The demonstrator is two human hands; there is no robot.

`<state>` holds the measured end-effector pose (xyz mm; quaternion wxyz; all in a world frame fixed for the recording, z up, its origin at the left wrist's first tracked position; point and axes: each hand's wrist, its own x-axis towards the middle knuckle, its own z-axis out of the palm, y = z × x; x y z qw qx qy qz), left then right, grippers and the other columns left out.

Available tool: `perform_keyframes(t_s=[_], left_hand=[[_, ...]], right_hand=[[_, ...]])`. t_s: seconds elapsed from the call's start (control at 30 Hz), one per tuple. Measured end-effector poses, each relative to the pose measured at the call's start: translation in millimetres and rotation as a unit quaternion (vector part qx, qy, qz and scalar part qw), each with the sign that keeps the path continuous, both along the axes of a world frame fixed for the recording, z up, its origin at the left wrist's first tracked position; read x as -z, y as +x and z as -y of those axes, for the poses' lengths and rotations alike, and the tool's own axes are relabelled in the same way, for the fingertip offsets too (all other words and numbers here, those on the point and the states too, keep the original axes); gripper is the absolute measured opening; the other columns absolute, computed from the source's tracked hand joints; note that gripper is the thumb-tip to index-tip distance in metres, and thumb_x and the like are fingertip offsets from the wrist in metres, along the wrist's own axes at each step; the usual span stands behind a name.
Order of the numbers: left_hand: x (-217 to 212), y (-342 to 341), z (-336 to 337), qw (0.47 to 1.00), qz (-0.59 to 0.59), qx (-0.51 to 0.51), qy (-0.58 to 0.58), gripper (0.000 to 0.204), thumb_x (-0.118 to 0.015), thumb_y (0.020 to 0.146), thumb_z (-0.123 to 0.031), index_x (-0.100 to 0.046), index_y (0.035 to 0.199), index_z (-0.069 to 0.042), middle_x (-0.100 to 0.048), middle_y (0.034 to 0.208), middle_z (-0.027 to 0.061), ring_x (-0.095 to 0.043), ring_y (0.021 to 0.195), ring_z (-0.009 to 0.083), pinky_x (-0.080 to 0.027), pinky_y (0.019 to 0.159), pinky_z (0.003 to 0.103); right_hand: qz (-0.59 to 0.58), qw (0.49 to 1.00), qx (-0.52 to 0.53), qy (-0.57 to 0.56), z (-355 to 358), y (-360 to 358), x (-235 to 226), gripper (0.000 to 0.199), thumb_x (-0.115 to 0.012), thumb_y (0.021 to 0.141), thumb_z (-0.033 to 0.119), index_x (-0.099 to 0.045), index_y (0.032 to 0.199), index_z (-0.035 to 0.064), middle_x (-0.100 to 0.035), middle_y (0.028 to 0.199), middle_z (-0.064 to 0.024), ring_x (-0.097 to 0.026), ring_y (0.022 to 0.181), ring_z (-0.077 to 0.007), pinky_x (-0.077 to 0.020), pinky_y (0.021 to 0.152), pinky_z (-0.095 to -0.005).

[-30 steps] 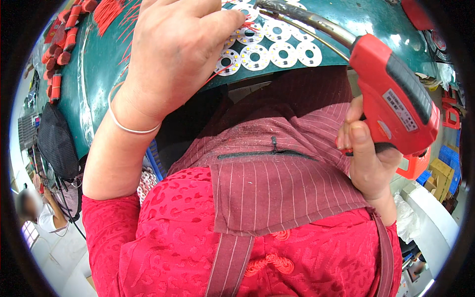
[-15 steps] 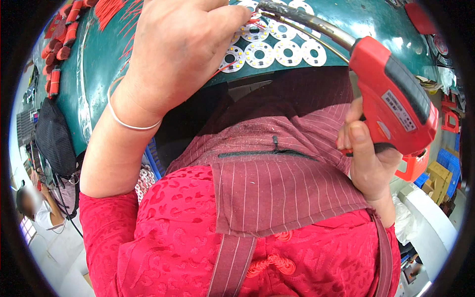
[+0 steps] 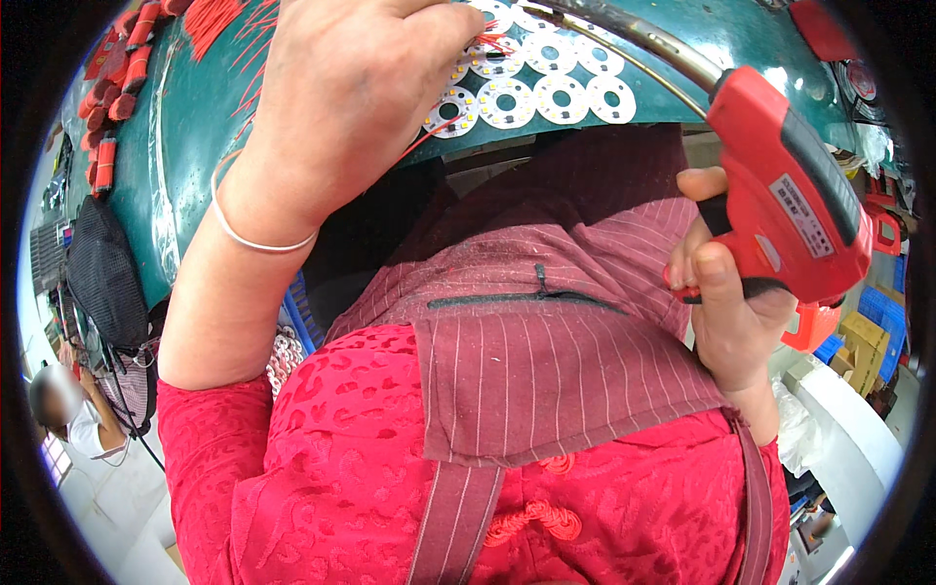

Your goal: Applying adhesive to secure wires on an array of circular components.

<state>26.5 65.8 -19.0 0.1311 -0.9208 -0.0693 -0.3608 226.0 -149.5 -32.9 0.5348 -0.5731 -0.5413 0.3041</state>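
Observation:
My right hand is wrapped round the handle of a red and black soldering gun. Its long metal barrel and thin feed tube slant up and left over the table. Above the near table edge, my left hand is closed, its fingertips pinched on thin red wires. One red wire trails below that hand. Beneath and beside the fingertips lie several white ring-shaped LED boards in rows, with small yellow chips. The gun's tip is close to the top edge, its contact unclear.
Loose red wires and tied red wire bundles lie on the left of the green table. A black mesh bag hangs at the left. Another person is farther left. Blue crates and a cardboard box stand right.
The soldering gun has shifted slightly right, and my right index finger has lifted and stretched forward. My left hand stays nearly in place, pinching the wires.

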Motion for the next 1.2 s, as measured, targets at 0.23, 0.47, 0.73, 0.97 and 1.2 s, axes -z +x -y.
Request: perform_keyframes(t_s=[0.23,0.47,0.73,0.97,1.2], left_hand=[[-3.7,0.9,-2.1,1.000,0.014,0.015,-0.005,0.011,-0.070,0.065,-0.005,-0.062,0.072,-0.005,-0.051,0.073,0.0052,-0.052,0.077,0.0247,-0.042,0.078,0.036],[-10.9,-1.0,8.8,0.996,0.082,0.025,-0.002,0.012,-0.069,0.065,-0.002,-0.064,0.074,-0.007,-0.055,0.076,0.0044,-0.056,0.087,0.0254,-0.042,0.086,0.041],[-11.0,-8.7,27.9,0.998,0.052,0.003,-0.039,0.013,-0.073,0.065,-0.004,-0.065,0.073,-0.009,-0.051,0.071,0.0021,-0.057,0.087,0.0236,-0.038,0.099,0.048],[-5.4,-12.0,18.2,0.999,0.020,0.011,-0.025,0.014,-0.074,0.063,-0.004,-0.066,0.073,-0.009,-0.048,0.069,0.0027,-0.053,0.077,0.0235,-0.041,0.085,0.042],[-3.6,-8.7,16.6,0.998,0.028,0.031,-0.047,0.014,-0.073,0.062,-0.003,-0.066,0.072,-0.008,-0.048,0.068,0.0034,-0.052,0.074,0.0241,-0.041,0.076,0.038]], right_hand=[[-0.065,0.997,0.043,-0.018,2.9,-13.2,-10.4,0.024,-0.058,0.094,0.005,-0.052,0.115,-0.0050,-0.056,0.125,-0.0215,-0.051,0.064,-0.0082,-0.0497,0.058,-0.0261],[-0.076,0.996,0.042,-0.010,9.7,-18.6,-14.1,0.029,-0.055,0.095,0.004,-0.050,0.122,-0.0049,-0.057,0.124,-0.0216,-0.051,0.063,-0.0080,-0.0490,0.058,-0.0249],[-0.069,0.997,0.037,-0.008,17.9,-17.5,-9.4,0.047,-0.060,0.093,0.008,-0.043,0.135,-0.0041,-0.060,0.121,-0.0201,-0.052,0.063,-0.0073,-0.0482,0.056,-0.0236],[-0.101,0.993,0.057,-0.020,18.7,-19.2,-9.9,0.035,-0.064,0.090,0.002,-0.053,0.123,-0.0034,-0.064,0.110,-0.0144,-0.054,0.068,-0.0066,-0.0469,0.058,-0.0219],[-0.059,0.998,0.018,-0.022,22.5,-9.1,2.4,0.033,-0.067,0.087,-0.004,-0.059,0.119,-0.0025,-0.068,0.107,-0.0108,-0.061,0.080,-0.0095,-0.0502,0.069,-0.0232]])
